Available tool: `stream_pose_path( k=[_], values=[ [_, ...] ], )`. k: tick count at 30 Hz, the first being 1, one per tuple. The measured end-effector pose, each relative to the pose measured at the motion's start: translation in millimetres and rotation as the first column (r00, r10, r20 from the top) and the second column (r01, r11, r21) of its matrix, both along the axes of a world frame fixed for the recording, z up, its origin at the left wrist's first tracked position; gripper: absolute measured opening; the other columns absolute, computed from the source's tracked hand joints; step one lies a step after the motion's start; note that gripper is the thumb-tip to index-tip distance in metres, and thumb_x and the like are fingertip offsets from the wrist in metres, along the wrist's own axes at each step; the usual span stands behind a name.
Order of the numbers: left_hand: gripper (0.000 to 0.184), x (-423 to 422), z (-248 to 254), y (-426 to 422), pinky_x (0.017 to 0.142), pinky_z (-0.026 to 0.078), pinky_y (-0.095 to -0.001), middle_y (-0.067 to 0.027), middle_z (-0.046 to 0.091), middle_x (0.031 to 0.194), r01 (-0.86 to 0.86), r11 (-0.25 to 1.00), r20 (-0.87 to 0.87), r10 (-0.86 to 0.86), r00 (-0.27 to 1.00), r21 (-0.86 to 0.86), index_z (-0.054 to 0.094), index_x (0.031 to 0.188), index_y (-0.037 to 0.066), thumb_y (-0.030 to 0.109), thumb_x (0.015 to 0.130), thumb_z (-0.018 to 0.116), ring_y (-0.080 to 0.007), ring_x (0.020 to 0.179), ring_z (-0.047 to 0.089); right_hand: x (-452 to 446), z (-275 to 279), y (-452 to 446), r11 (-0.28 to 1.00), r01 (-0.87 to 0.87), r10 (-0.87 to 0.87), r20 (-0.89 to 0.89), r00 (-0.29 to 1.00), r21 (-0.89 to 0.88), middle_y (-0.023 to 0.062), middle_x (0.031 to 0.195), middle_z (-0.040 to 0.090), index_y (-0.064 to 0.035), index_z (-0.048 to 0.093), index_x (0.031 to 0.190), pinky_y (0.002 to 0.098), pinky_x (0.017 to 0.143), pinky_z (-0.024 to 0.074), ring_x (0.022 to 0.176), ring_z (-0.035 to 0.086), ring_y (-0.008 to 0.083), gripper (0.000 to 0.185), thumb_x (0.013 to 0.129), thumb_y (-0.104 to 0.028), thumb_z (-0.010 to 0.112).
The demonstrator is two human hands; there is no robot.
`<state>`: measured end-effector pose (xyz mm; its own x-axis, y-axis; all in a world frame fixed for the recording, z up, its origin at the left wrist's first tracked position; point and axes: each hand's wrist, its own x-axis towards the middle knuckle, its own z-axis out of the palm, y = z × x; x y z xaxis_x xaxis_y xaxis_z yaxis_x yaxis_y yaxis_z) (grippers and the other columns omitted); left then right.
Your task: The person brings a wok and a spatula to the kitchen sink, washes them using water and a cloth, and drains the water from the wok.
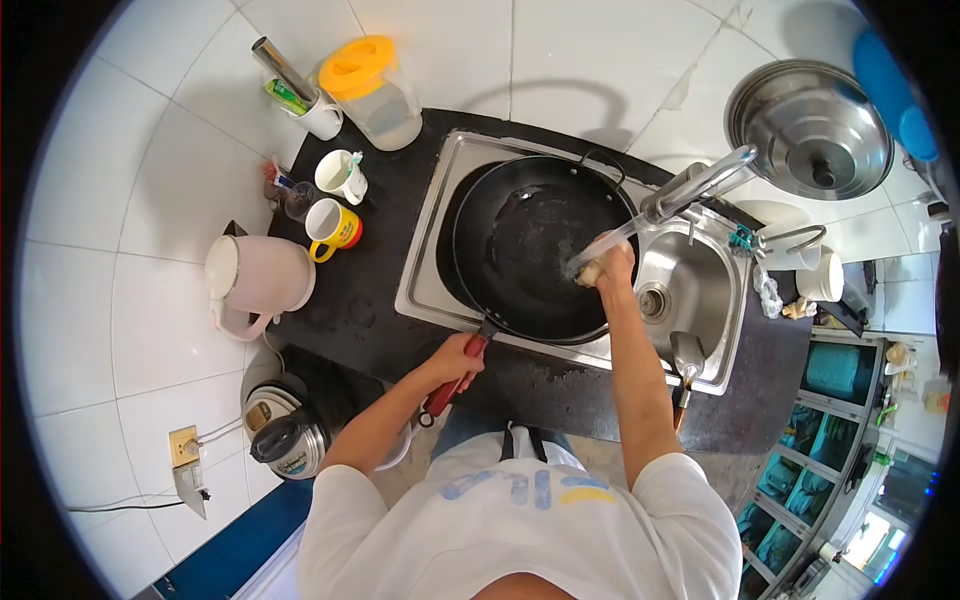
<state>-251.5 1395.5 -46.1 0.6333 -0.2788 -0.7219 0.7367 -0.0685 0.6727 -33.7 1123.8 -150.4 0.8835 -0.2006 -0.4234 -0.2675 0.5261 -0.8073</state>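
Note:
A large black wok (530,260) rests over the left basin of the steel sink. My left hand (455,362) is wrapped around its dark red handle (442,398). Inside the right part of the wok, my right hand (612,262) is closed on a small tan scrubber (590,272), whose exact kind is partly hidden by the fingers. Water runs from the faucet (700,185) in a stream that falls beside this hand into the wok. A film of water shows on the wok's bottom.
The right basin (690,270) has a spatula (687,355) lying over its front edge. Left of the sink stand mugs (335,225), a yellow-lidded pitcher (372,95) and a pink kettle (262,272). A steel lid (810,130) hangs at the upper right. A cooker (287,430) stands lower left.

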Motion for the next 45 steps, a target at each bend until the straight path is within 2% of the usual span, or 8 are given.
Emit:
stream_pose_path(
  k=[4, 8, 13, 17, 30, 36, 42, 45],
  values=[
    [0.019, 1, -1, 1, 0.035, 0.040, -0.0310, -0.0076, 0.050, 0.055, 0.004, 1.000, -0.019, -0.004, 1.000, -0.004, 0.046, 0.085, 0.004, 0.001, 0.073, 0.061, -0.0182, 0.038, 0.050, -7, 8, -1, 0.977, -0.160, 0.164, 0.014, 0.986, -0.141, 0.0078, 0.084, 0.063, -0.0004, 0.060, 0.093, 0.0321, 0.061, 0.0524, 0.070, 0.063, 0.0190, 0.013, 0.080, 0.001, 0.056],
    [0.020, 2, 0, 2, 0.035, 0.040, -0.0309, -0.0074, 0.050, 0.056, 0.006, 1.000, -0.003, -0.006, 1.000, -0.010, 0.046, 0.086, 0.005, 0.001, 0.073, 0.061, -0.0180, 0.038, 0.050, -13, 15, -3, 0.856, -0.397, 0.386, -0.102, 0.917, -0.330, 0.0059, 0.077, 0.060, -0.0016, 0.058, 0.085, 0.0302, 0.050, 0.0470, 0.057, 0.056, 0.0157, 0.015, 0.072, 0.005, 0.057],
    [0.020, 3, -2, 4, 0.035, 0.040, -0.0304, -0.0072, 0.051, 0.056, 0.012, 0.999, -0.016, -0.013, 1.000, -0.038, 0.046, 0.087, 0.004, 0.001, 0.074, 0.061, -0.0175, 0.039, 0.050, -21, 80, -56, 0.892, -0.252, 0.227, -0.111, 0.968, -0.375, 0.0061, 0.081, 0.058, -0.0027, 0.056, 0.095, 0.0300, 0.056, 0.0496, 0.071, 0.058, 0.0162, 0.020, 0.076, -0.009, 0.059],
    [0.020, 1, -6, 7, 0.035, 0.041, -0.0300, -0.0071, 0.051, 0.056, -0.002, 0.999, -0.037, 0.000, 0.999, -0.055, 0.047, 0.087, 0.003, 0.001, 0.074, 0.062, -0.0170, 0.039, 0.050, -1, 80, -132, 0.967, -0.245, 0.232, -0.157, 0.960, -0.068, 0.0064, 0.079, 0.057, -0.0077, 0.058, 0.096, 0.0286, 0.046, 0.0445, 0.059, 0.056, 0.0172, 0.019, 0.079, -0.018, 0.060],
    [0.018, 2, -6, 8, 0.037, 0.042, -0.0289, -0.0067, 0.052, 0.061, 0.015, 0.996, -0.074, -0.021, 0.997, -0.083, 0.048, 0.090, 0.004, 0.002, 0.077, 0.061, -0.0158, 0.043, 0.051, -2, 98, -120, 0.989, -0.124, 0.134, -0.123, 0.983, 0.082, 0.0036, 0.070, 0.054, -0.0115, 0.055, 0.093, 0.0326, 0.043, 0.0445, 0.051, 0.052, 0.0178, 0.020, 0.081, -0.026, 0.064],
    [0.023, -1, 7, 4, 0.040, 0.039, -0.0280, -0.0051, 0.049, 0.062, -0.180, 0.903, -0.320, 0.050, 0.946, -0.390, 0.046, 0.091, 0.007, 0.002, 0.078, 0.064, -0.0134, 0.045, 0.048, 1, 97, -130, 0.984, -0.136, 0.149, -0.107, 0.983, 0.115, 0.0040, 0.071, 0.055, -0.0119, 0.055, 0.093, 0.0336, 0.043, 0.0454, 0.053, 0.055, 0.0191, 0.019, 0.083, -0.027, 0.062],
    [0.024, -14, 16, -14, 0.037, 0.039, -0.0294, -0.0047, 0.048, 0.060, -0.212, 0.942, -0.182, 0.168, 0.969, -0.260, 0.043, 0.088, 0.007, -0.002, 0.077, 0.062, -0.0132, 0.042, 0.047, -5, 87, -145, 0.972, -0.205, 0.219, -0.122, 0.968, 0.113, 0.0030, 0.070, 0.055, -0.0136, 0.055, 0.088, 0.0362, 0.039, 0.0442, 0.053, 0.056, 0.0202, 0.017, 0.082, -0.027, 0.063],
    [0.022, -15, 36, -20, 0.036, 0.039, -0.0302, -0.0056, 0.048, 0.058, -0.193, 0.981, -0.079, 0.190, 0.979, -0.030, 0.043, 0.087, 0.006, -0.003, 0.076, 0.060, -0.0141, 0.040, 0.047, -7, 90, -147, 0.968, -0.225, 0.238, -0.116, 0.964, 0.113, 0.0025, 0.069, 0.054, -0.0138, 0.055, 0.088, 0.0371, 0.037, 0.0433, 0.053, 0.056, 0.0202, 0.017, 0.082, -0.027, 0.063]
  ],
)
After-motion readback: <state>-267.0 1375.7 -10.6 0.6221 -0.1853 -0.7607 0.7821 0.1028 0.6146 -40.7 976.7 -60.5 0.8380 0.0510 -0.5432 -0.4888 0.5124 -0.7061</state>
